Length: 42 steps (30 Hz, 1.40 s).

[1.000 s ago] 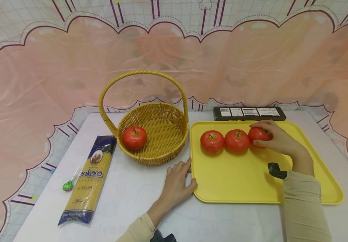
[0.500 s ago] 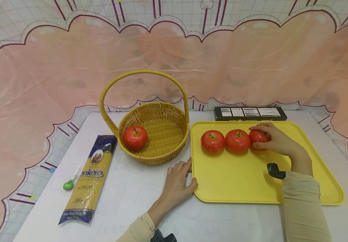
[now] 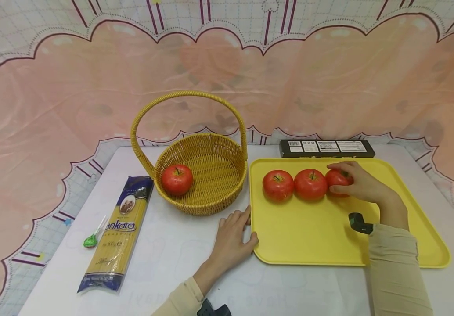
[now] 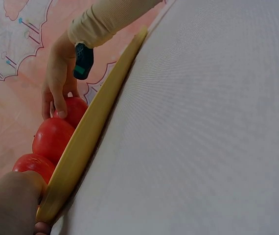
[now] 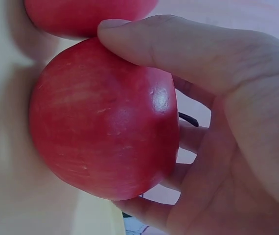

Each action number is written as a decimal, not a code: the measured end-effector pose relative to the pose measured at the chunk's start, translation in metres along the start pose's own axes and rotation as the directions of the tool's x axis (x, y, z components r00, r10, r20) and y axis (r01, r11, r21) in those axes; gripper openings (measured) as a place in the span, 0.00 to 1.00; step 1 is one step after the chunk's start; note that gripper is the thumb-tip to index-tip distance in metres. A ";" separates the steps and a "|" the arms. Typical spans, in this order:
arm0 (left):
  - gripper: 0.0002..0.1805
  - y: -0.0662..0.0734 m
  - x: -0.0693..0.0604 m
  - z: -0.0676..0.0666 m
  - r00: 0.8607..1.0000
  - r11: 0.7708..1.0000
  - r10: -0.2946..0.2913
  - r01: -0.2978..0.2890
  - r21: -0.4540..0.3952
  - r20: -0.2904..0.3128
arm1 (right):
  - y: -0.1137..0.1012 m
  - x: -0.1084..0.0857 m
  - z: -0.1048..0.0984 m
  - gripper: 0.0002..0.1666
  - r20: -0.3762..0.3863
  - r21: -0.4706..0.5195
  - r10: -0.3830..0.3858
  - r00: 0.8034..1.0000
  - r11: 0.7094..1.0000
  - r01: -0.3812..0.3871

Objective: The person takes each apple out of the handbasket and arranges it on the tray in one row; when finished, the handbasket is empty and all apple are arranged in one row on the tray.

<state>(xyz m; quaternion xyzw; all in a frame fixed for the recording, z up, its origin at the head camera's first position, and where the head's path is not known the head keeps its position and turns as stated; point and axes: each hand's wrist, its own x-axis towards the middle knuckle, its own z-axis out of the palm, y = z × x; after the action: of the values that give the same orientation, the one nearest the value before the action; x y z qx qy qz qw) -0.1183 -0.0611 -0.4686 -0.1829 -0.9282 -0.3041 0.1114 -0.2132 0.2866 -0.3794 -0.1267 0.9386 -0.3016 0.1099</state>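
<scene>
My right hand (image 3: pixel 359 182) grips a red apple (image 5: pixel 105 122) from its right side on the yellow tray (image 3: pixel 310 237). In the right wrist view the thumb lies along one side, the fingers curl round the other, and a dark stem pokes toward the palm. To its left sit a second apple (image 3: pixel 310 184) and a third apple (image 3: pixel 278 186), side by side in a row. My left hand (image 3: pixel 231 239) pinches the tray's left edge; the left wrist view shows the rim between its digits, though part of the hold is hidden.
Left of the tray stands a yellow wicker basket (image 3: pixel 211 175) with a tall handle and one apple (image 3: pixel 177 179) inside. A spaghetti pack (image 3: pixel 116 241) and a green lollipop (image 3: pixel 90 241) lie farther left. Behind the tray is a black box (image 3: pixel 327 149) with white labels.
Over the last second the right hand shifts very slightly around the rightmost apple, still on the tray. The left hand keeps its place at the tray's edge.
</scene>
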 end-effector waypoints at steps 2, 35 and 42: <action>0.34 -0.001 0.000 0.000 1.000 1.000 0.001 -0.001 0.001 -0.001 | 0.000 0.000 0.000 0.40 -0.006 -0.007 -0.001 1.000 1.000 0.001; 0.34 0.000 -0.001 -0.001 1.000 1.000 0.023 -0.023 -0.005 -0.016 | -0.047 0.022 0.016 0.47 -0.264 0.138 -0.310 0.913 0.925 0.354; 0.34 0.000 0.000 -0.002 1.000 1.000 0.025 -0.025 -0.005 -0.019 | -0.066 0.036 0.033 0.40 -0.213 0.080 -0.455 0.865 0.874 0.480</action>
<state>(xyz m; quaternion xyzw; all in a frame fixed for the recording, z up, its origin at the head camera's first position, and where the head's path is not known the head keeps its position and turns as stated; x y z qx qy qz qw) -0.1180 -0.0620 -0.4673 -0.1921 -0.9240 -0.3066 0.1236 -0.2268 0.2061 -0.3707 -0.3142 0.8641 -0.3904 -0.0474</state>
